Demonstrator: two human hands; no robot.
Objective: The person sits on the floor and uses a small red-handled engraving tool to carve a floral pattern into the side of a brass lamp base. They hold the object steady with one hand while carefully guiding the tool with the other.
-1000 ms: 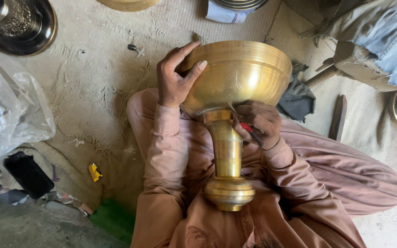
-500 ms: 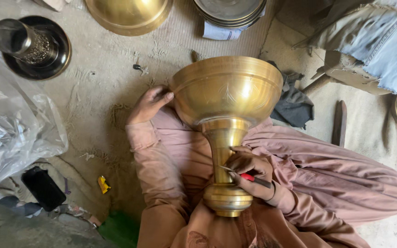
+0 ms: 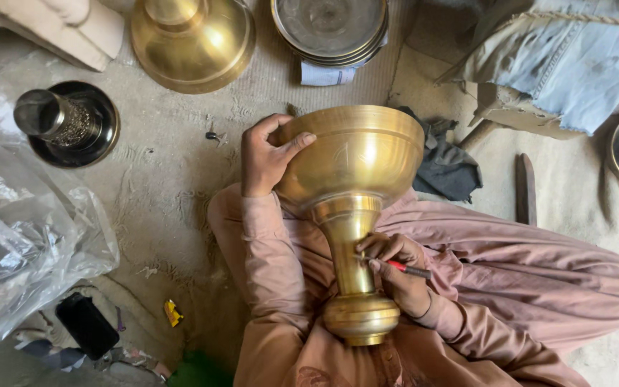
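Note:
A large brass goblet-shaped vessel (image 3: 356, 168) lies across my lap, its wide bowl away from me and its round foot toward my chest. My left hand (image 3: 265, 154) grips the left rim of the bowl, thumb over the edge. My right hand (image 3: 395, 269) rests against the vessel's narrow stem and holds a thin tool with a red handle (image 3: 406, 267), its tip touching the stem.
Another brass vessel (image 3: 191, 39) and stacked metal plates (image 3: 329, 29) sit on the floor ahead. A dark metal stand on a round tray (image 3: 66, 122) is at left, beside a crumpled plastic bag (image 3: 23, 244). A dark cloth (image 3: 445, 168), wooden stick (image 3: 524, 188) and black phone (image 3: 86, 324) lie nearby.
My left hand has moved up from beside the bowl and gripped its rim. The view has shifted, bringing more floor objects in at the top. My right hand stays at the stem.

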